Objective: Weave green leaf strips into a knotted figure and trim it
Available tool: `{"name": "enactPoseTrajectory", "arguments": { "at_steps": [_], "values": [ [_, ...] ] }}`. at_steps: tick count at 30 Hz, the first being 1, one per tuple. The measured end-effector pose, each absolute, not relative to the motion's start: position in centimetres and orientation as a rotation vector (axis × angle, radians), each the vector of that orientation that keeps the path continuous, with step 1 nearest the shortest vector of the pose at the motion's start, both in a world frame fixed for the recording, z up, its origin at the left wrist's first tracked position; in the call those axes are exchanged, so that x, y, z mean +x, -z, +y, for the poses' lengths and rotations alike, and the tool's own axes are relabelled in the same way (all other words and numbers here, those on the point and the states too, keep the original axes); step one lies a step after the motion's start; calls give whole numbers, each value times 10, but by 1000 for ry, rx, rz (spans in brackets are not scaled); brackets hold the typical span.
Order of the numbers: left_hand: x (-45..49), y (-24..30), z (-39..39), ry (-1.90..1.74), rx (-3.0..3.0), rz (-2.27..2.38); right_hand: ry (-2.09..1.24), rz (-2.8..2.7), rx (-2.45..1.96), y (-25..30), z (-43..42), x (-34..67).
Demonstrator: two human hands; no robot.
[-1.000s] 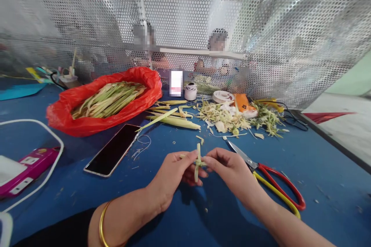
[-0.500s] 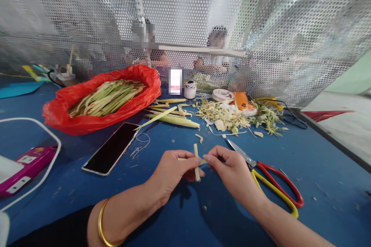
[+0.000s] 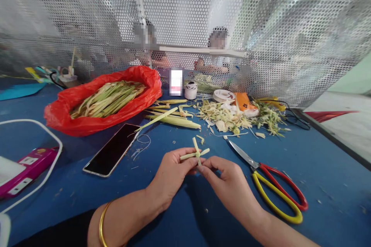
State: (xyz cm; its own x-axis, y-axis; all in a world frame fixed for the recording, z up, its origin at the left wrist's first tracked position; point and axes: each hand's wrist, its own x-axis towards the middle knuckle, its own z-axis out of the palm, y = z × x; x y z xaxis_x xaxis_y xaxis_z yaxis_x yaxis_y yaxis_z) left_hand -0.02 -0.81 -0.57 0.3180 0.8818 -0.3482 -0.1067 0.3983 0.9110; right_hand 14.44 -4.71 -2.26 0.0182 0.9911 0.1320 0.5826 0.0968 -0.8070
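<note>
- With 12 o'clock pointing away from the person, the leaf cross (image 3: 198,154) is sitting in the air above the blue table (image 3: 162,227), between the two hands.
- The left hand (image 3: 172,168) is pinching the cross between thumb and fingers, at its 9 o'clock side.
- The right hand (image 3: 223,173) is gripping the cross's 6 o'clock arm with thumb and forefinger; half a second ago it was pinching the 3 o'clock side, so the hold is now sitting lower.
- The cross is also showing differently: its upper arm, nearly upright before, is now leaning toward 11 o'clock, and an arm is sticking out freely toward 2 o'clock.
- A knot-like middle is now facing the camera, where half a second ago a flat strip was showing.
- The scissors (image 3: 255,166) are lying at 4 o'clock from the cross; their yellow handle, partly covered by the right wrist before, is now showing whole.
- The phone (image 3: 111,150) is lying at 9 o'clock, with thin thread (image 3: 143,141) lying just beside it.
- The red bag (image 3: 95,128) is holding leaves (image 3: 110,98) at 10 o'clock.
- Loose husks (image 3: 176,121) are lying at 11 o'clock, and trimmings (image 3: 223,117) are spreading at 1 o'clock; all of these are staying put.
</note>
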Motion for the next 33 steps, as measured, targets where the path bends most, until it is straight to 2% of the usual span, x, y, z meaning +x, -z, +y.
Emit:
{"name": "enactPoseTrajectory", "arguments": {
  "at_steps": [13, 18, 20, 25, 33],
  "values": [
    [1, 13, -8, -860, 832, 1058, -645, -1854, -1470, 19, -47, 145],
    [-2, 5, -4, -812, 859, 1033, -618, -1649, -1523, 13, -42, 155],
    [-4, 2, -3, -717, 895, 1013, -677, -1462, -1524, 9, -37, 160],
    [-6, 4, -5, -559, 938, 996, -1076, -1305, -1422, 6, -29, 163],
    [-2, 10, -11, -522, 1142, 1038, -1151, -1375, -1431, 11, -32, 156]
  ]
}}
